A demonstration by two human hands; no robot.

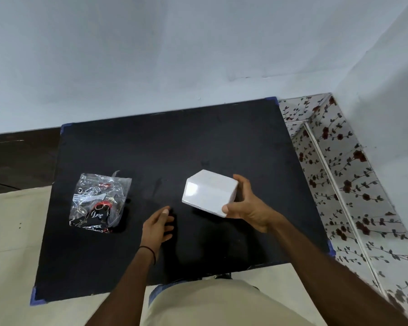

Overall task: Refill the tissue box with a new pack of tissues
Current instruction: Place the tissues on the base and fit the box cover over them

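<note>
The black table (151,149) lies under both hands. The white tissue box (209,192) is tilted above it, clamped in the right hand (250,208). The tissue pack (99,201) lies left of the left hand (157,223), which is empty, fingers loosely spread.

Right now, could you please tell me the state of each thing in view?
white tissue box: tilted, gripped by right hand, no opening visible.
plastic pack: flat on black table, untouched, looks sealed.
left hand: empty, fingers loose.
</note>
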